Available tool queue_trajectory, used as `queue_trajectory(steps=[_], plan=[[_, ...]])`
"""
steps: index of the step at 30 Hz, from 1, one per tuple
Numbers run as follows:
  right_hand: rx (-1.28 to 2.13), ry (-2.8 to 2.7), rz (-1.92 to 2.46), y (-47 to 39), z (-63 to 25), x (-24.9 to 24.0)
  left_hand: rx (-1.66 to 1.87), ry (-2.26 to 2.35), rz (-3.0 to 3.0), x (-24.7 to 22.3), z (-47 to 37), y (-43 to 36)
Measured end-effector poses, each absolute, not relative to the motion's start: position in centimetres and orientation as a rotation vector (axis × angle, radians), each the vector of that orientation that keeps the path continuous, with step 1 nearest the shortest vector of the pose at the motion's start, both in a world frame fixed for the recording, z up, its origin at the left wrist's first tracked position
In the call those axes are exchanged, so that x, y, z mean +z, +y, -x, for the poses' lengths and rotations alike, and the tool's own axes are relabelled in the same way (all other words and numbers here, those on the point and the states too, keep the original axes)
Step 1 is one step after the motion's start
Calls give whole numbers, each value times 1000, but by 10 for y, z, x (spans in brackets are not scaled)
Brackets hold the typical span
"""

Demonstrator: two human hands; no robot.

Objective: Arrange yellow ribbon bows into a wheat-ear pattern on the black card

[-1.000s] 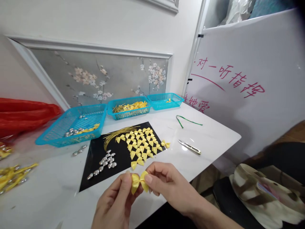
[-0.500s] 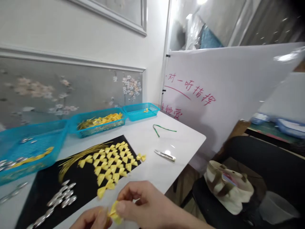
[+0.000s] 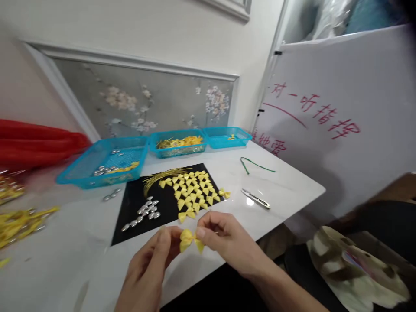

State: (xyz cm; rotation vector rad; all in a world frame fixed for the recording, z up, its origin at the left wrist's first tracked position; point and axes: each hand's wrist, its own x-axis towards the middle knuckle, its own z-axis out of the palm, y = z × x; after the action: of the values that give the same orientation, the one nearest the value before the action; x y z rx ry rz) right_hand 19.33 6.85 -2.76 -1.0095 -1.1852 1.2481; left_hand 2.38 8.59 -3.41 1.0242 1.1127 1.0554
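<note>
Between my two hands, near the table's front edge, is a yellow ribbon bow (image 3: 191, 241). My left hand (image 3: 152, 260) pinches its left side with thumb and fingers. My right hand (image 3: 229, 240) grips the bow's right side between thumb and forefinger. Just beyond, a black mat (image 3: 130, 221) carries rows of yellow bows (image 3: 194, 190), a bundle of gold-coloured ties (image 3: 159, 177) and a cluster of silver oval beads (image 3: 147, 211). One more bow (image 3: 224, 193) lies at the mat's right edge.
Thread snips (image 3: 255, 199) and a green cord (image 3: 256, 164) lie on the right of the white table (image 3: 292, 190). Blue baskets (image 3: 97, 182) (image 3: 182, 150) (image 3: 227, 141) line the back. Yellow strands with beads (image 3: 26, 223) lie at left. A bag (image 3: 354, 268) rests on the chair.
The view has swung left, bringing red fabric and yellow strands into sight. Both hands have come up into fuller view, still holding the bow, which now shows more clearly.
</note>
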Motion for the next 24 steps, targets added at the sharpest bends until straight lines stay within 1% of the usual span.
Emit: queue_trajectory(steps=[5, 11, 16, 20, 24], plan=[[1292, -1319, 1047, 70, -188, -30, 1022, 1177, -1233, -24, -27, 78], [1016, -1722, 1174, 92, -188, -26, 1137, 1238, -1217, -34, -25, 80], [889, -1887, 1246, 157, -192, -17, 1244, 1330, -1094, -47, -16, 83], [837, -1973, 1372, 223, -187, -18, 1253, 1367, -1071, -56, -7, 83], [811, -2078, 1498, 263, -172, -24, 1232, 1357, -1086, -64, 0, 83]])
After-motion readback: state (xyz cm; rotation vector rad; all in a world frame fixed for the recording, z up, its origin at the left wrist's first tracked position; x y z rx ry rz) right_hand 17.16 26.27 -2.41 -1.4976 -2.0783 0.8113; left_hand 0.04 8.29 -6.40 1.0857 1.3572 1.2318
